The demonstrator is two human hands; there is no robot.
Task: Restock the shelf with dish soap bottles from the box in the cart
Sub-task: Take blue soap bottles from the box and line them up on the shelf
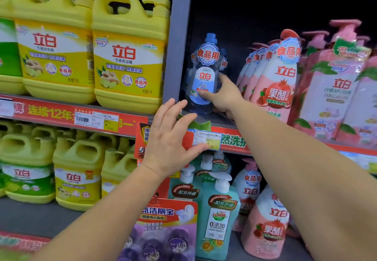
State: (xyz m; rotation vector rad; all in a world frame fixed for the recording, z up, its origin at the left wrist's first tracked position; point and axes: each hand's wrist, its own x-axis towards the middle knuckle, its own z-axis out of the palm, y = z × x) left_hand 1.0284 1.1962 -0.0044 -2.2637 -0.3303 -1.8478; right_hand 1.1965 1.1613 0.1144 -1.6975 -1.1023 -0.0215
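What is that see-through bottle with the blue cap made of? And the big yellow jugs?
The blue-capped bottle looks like clear, glossy plastic: the dark shelf shows through its sides. The yellow jugs seem to be thick, opaque plastic with a dull shine and moulded handles. Their labels look like printed film.

On the upper shelf (216,121), a dish soap bottle (204,77) is stood upright just right of the divider post (177,42), and it is gripped by the right hand (224,95). Handled jugs (128,56) are lined up left of the post; pump bottles (334,81) are ranked to the right. The left hand (171,138) is held before the price tag (207,139) on the shelf edge. Below, more pump bottles (218,216) are stood.
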